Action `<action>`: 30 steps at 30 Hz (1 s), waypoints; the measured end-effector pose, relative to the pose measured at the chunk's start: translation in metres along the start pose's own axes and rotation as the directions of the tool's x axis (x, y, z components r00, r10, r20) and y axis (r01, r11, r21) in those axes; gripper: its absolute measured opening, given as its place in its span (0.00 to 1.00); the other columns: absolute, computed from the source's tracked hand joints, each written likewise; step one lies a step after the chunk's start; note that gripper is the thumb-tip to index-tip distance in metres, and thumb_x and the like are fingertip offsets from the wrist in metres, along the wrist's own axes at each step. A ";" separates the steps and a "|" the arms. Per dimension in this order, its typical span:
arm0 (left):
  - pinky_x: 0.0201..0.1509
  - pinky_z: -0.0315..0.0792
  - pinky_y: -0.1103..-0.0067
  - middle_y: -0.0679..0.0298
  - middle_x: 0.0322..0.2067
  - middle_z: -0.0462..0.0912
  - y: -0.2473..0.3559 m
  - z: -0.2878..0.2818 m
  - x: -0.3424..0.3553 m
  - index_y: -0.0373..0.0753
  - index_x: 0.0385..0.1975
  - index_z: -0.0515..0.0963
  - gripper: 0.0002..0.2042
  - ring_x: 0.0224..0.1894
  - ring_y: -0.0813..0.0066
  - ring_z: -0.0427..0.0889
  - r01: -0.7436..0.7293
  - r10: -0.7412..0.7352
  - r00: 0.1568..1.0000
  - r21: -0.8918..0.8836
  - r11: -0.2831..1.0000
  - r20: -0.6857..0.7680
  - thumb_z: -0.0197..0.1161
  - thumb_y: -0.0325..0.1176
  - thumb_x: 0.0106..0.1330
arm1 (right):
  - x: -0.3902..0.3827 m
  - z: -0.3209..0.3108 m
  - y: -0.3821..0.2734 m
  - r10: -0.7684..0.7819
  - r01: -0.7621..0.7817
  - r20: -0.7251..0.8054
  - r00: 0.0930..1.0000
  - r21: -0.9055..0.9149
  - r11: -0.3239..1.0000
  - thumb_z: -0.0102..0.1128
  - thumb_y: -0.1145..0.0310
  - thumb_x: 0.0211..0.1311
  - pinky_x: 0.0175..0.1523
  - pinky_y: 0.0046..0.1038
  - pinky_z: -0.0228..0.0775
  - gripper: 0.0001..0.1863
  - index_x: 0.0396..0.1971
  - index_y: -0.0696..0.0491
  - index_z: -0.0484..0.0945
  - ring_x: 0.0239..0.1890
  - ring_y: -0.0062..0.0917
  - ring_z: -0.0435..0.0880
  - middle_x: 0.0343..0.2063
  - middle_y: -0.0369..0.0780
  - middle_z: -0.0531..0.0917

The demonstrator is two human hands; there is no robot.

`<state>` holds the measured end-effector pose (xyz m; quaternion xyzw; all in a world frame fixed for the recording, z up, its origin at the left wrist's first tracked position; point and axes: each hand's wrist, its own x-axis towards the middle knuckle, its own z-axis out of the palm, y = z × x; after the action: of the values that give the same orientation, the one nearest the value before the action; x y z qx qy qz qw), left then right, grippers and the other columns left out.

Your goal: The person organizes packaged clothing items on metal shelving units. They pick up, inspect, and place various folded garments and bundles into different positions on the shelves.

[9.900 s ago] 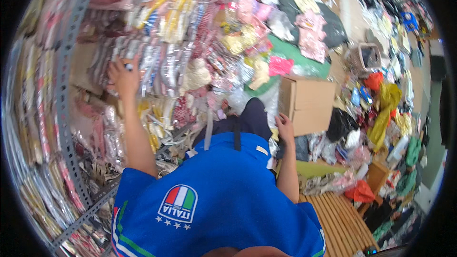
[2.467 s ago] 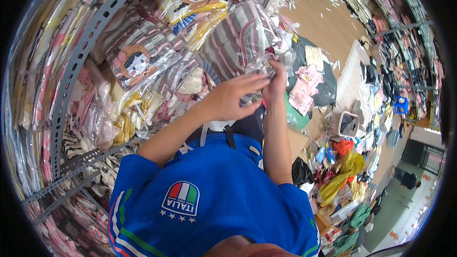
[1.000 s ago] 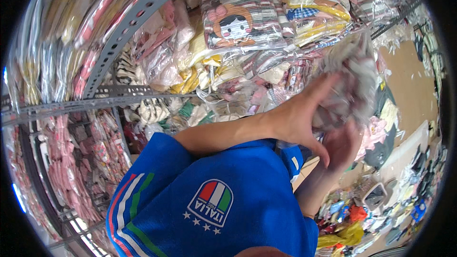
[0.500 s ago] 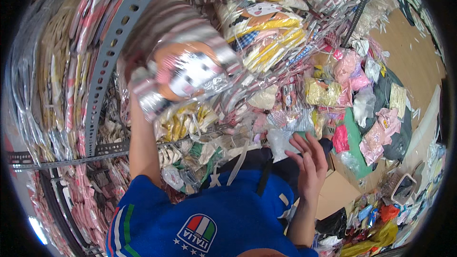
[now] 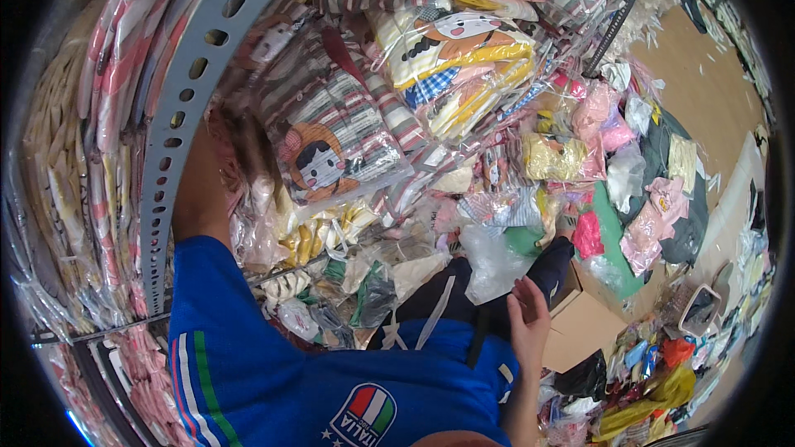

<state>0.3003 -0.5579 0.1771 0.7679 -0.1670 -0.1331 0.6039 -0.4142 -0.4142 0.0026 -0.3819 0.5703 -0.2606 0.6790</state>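
Observation:
My left forearm [image 5: 201,186] reaches up behind the grey perforated rack upright, in among bagged clothes; the hand is in shadow and smeared, so its fingers do not show. Just right of it, a clear-bagged striped garment [image 5: 356,128] with a cartoon girl print lies flat on the pile. Beside it sits a yellow and white bagged garment [image 5: 464,45] with a similar print. My right hand [image 5: 527,314] hovers in front of my body above a cardboard box, fingers loosely bent and apart, with nothing in it.
The perforated metal upright [image 5: 178,120] stands close to my left arm. Tall stacks of bagged clothes [image 5: 62,132] fill the left side. An open cardboard box [image 5: 584,327] is by my right hand. Loose bags and a plastic basket [image 5: 700,312] lie on the right floor.
The striped bagged garment, lifted and blurred in my left hand before, now lies on the pile. My left arm has moved left, behind the upright. My right hand has lowered slightly.

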 end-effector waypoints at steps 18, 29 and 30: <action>0.56 0.73 0.65 0.53 0.55 0.78 0.003 0.215 -0.059 0.39 0.61 0.73 0.33 0.58 0.59 0.77 -0.538 0.135 0.829 0.709 0.456 0.543 0.64 0.55 0.60 | 0.013 -0.013 -0.005 -0.056 0.045 -0.081 0.995 -0.135 0.990 0.64 0.69 0.65 0.60 0.30 0.71 0.20 0.54 0.60 0.75 0.54 0.30 0.82 0.50 0.46 0.83; 0.62 0.68 0.67 0.54 0.64 0.69 -0.026 0.018 -0.050 0.40 0.67 0.65 0.39 0.65 0.62 0.68 -0.539 0.140 0.802 0.603 0.588 0.581 0.71 0.36 0.51 | 0.041 0.031 -0.033 -0.261 0.283 0.144 0.955 -0.169 0.944 0.62 0.72 0.66 0.56 0.26 0.73 0.15 0.51 0.60 0.78 0.48 0.24 0.84 0.45 0.42 0.85; 0.63 0.68 0.67 0.54 0.65 0.68 -0.029 0.006 -0.046 0.40 0.68 0.64 0.40 0.66 0.62 0.68 -0.549 0.136 0.779 0.559 0.622 0.613 0.72 0.34 0.51 | 0.049 0.048 -0.045 -0.307 0.333 0.198 0.931 -0.118 0.935 0.63 0.70 0.65 0.55 0.26 0.73 0.16 0.50 0.59 0.78 0.48 0.25 0.84 0.44 0.42 0.85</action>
<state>0.2586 -0.5381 0.1476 0.8253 -0.5089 -0.1346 0.2042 -0.3531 -0.4675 0.0137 -0.5413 0.4558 -0.2897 0.6444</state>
